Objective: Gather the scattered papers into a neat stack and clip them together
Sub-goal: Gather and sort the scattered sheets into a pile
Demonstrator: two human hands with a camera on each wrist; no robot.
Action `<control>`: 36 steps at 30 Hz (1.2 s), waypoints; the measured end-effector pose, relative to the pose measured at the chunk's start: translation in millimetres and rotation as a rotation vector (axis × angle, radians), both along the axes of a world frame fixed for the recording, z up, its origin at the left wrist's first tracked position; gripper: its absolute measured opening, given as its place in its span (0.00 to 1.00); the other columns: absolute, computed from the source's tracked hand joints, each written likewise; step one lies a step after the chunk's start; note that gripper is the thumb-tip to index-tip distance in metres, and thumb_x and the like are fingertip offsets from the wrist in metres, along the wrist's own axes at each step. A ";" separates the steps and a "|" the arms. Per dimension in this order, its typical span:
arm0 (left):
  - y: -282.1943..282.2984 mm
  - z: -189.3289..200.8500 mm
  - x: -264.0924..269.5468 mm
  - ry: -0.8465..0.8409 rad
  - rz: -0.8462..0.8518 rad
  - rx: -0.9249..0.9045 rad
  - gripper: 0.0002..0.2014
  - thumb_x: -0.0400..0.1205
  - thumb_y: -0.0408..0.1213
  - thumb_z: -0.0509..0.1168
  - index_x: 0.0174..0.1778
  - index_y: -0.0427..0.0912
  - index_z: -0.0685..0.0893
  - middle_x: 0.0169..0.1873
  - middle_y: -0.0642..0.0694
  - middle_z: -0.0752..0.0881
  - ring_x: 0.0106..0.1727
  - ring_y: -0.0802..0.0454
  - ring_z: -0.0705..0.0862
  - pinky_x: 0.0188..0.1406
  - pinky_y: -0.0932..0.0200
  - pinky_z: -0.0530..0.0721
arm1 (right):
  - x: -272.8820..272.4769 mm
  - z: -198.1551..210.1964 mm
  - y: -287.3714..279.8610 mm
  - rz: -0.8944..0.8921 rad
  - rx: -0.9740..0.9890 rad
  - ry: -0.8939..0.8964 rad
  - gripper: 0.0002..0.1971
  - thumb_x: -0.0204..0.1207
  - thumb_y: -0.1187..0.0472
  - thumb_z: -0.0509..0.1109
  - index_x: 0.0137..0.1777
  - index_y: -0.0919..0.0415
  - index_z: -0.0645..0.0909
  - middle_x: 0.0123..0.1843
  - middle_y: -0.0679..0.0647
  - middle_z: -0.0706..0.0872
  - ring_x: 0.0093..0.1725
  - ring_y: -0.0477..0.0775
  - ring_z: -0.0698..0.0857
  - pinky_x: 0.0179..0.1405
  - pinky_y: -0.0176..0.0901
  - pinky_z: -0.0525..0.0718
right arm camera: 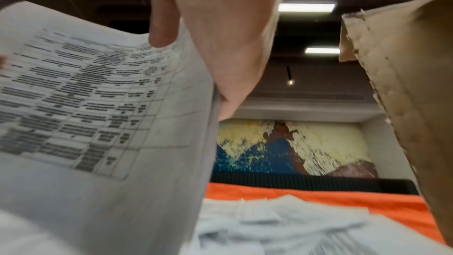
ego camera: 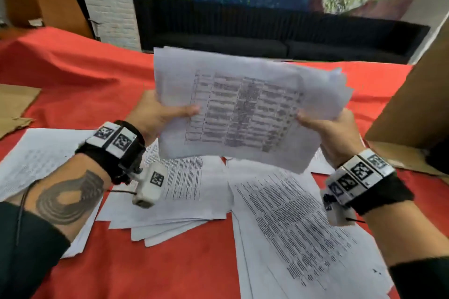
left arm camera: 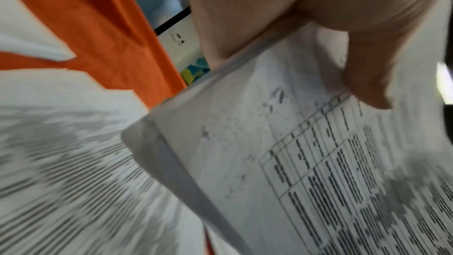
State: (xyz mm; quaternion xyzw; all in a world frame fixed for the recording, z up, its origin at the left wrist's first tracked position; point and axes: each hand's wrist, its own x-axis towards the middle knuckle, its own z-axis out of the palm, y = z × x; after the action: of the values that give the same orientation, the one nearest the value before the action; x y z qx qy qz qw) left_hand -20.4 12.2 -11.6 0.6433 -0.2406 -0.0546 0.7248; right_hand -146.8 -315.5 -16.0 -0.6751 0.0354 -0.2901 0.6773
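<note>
Both hands hold a bundle of printed papers point(ego camera: 243, 109) up above the red-covered table point(ego camera: 80, 75); its top sheet carries a table of text. My left hand point(ego camera: 158, 111) grips the bundle's left edge, thumb on top. My right hand point(ego camera: 325, 126) grips the right edge, where the sheets fan out unevenly. In the left wrist view the thumb point(left arm camera: 365, 84) presses on the bundle point(left arm camera: 245, 152). In the right wrist view the thumb point(right arm camera: 164, 26) lies on the top sheet point(right arm camera: 98, 104). More loose papers point(ego camera: 291, 221) lie scattered on the cloth below. No clip is in view.
A cardboard box point(ego camera: 413, 114) stands at the right, close to my right hand, also seen as cardboard box point(right arm camera: 404, 84). Flat brown cardboard point(ego camera: 14, 104) lies at the left edge. A black sofa point(ego camera: 267, 31) and a painted wall lie beyond the table.
</note>
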 end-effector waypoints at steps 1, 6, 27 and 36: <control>-1.8 -10.3 -1.5 0.030 0.003 0.010 0.24 0.65 0.26 0.80 0.58 0.35 0.90 0.54 0.43 0.95 0.51 0.50 0.94 0.54 0.53 0.93 | -0.4 -9.4 0.5 -0.020 0.025 0.039 0.21 0.61 0.70 0.86 0.55 0.63 0.90 0.53 0.58 0.95 0.52 0.60 0.92 0.65 0.67 0.87; -10.3 -24.6 -4.8 0.008 0.215 0.036 0.17 0.66 0.31 0.84 0.50 0.39 0.92 0.48 0.43 0.96 0.49 0.46 0.95 0.54 0.46 0.93 | 2.1 -23.0 5.2 -0.110 0.097 0.064 0.24 0.53 0.59 0.91 0.48 0.65 0.90 0.48 0.64 0.93 0.47 0.66 0.92 0.58 0.78 0.87; -11.7 -52.3 -8.4 0.079 0.358 0.122 0.10 0.71 0.34 0.84 0.46 0.45 0.93 0.47 0.47 0.95 0.50 0.46 0.95 0.61 0.37 0.91 | -2.9 -25.5 12.9 -0.062 0.079 0.106 0.16 0.66 0.74 0.82 0.55 0.71 0.89 0.51 0.66 0.94 0.48 0.68 0.93 0.56 0.69 0.91; -7.7 -14.5 -5.1 -0.083 0.456 -0.050 0.09 0.82 0.41 0.75 0.37 0.43 0.90 0.31 0.54 0.92 0.33 0.53 0.88 0.36 0.57 0.88 | 5.1 -2.5 10.0 -0.165 0.061 -0.004 0.10 0.68 0.76 0.81 0.44 0.62 0.88 0.37 0.48 0.94 0.37 0.48 0.92 0.40 0.40 0.90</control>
State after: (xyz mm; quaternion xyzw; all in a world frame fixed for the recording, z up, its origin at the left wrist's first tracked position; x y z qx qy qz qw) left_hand -25.5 4.5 -26.1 0.6645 -0.1199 0.1432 0.7236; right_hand -141.7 -305.4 -18.5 -0.6483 0.0983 -0.3451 0.6716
